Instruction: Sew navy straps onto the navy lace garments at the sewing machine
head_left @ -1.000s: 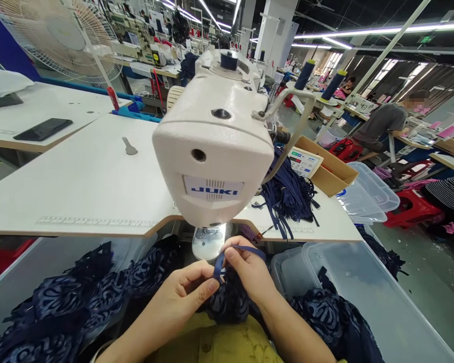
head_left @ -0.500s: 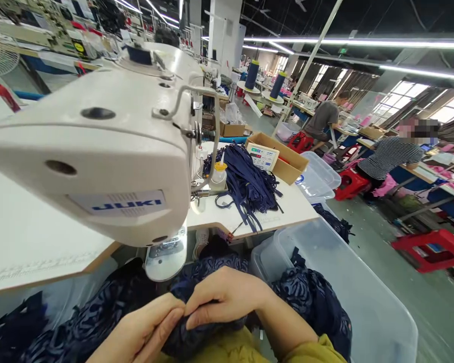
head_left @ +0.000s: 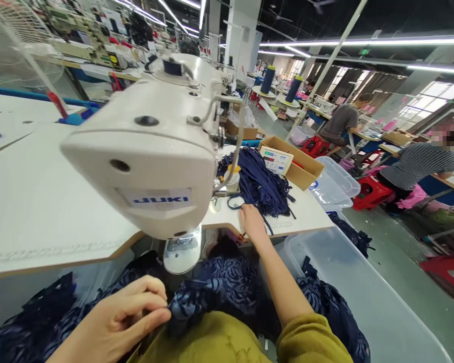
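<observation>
From my remote seat I make out a glossy sewing machine (head_left: pixel 155 156), smooth tabletop (head_left: pixel 60 196), matt fabric straps (head_left: pixel 263 184), textured cloth garment (head_left: pixel 230 282) and translucent plastic bin (head_left: pixel 386 292).

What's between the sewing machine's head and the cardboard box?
Across the tabletop in the head view, from machine head to box: a yellow-capped bottle, the navy straps, then the control panel.

the white table (head_left: pixel 41 191) carries a sewing machine (head_left: pixel 166 161) and navy straps (head_left: pixel 263 184) (a loose heap).
</observation>
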`<state>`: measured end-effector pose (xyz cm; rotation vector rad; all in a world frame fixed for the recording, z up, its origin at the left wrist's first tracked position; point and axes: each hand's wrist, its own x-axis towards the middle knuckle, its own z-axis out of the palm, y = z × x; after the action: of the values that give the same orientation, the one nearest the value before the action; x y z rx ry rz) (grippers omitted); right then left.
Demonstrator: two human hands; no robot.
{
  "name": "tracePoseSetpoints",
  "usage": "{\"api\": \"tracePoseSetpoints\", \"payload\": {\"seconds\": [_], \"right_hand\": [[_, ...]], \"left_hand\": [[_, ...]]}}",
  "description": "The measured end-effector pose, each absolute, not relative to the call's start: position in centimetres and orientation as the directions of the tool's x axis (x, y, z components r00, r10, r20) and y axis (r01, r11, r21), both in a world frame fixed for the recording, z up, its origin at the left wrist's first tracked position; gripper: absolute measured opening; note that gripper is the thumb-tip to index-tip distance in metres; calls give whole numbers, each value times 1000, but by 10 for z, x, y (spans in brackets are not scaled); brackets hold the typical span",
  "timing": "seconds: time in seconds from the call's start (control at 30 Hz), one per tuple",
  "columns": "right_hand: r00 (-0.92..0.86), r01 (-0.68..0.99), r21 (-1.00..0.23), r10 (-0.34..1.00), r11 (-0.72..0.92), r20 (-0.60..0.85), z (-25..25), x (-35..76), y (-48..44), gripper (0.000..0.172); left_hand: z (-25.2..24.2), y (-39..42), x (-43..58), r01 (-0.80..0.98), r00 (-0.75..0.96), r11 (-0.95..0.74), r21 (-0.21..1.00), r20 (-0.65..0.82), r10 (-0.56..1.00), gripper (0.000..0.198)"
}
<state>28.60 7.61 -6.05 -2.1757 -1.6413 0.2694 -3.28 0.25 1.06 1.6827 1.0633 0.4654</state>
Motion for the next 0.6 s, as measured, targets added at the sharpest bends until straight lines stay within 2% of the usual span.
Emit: {"api": "tracePoseSetpoints", "payload": {"seconds": [0.07,0.13,0.2,0.3,0.37,0.5,0.57,0.6], "right_hand": [[339,881,-377,937,-284,86,-68,290,90,24],[356,884,-349,932,-311,70,-72,291,98,21],[347,889,-335,937,-313,47,-74,292,102,16],[333,894,-329,943,-306,28,-78,294,103,17],[335,893,-328,942,-309,23,-80,297,102,21],[305,898,-334,952,-287,4,-85,303,101,17],[288,901,-340,958,-271,-1,-87,305,101,15],[287,901,-340,958,-269,2,-88,305,101,15]], "left_hand": [[12,4,-35,474,501,-3,880,-267,823,39],[11,3,-36,458,464,138,878,-369,806,44],[8,-1,-36,331,460,311,891,-440,771,46],[5,-6,-34,101,542,487,868,-458,704,40],[6,-8,-32,76,578,538,840,-477,662,37],[12,-8,-31,218,609,525,823,-535,585,42],[18,-9,-30,333,582,377,864,-503,639,39],[22,-10,-30,380,568,251,890,-439,697,34]]}}
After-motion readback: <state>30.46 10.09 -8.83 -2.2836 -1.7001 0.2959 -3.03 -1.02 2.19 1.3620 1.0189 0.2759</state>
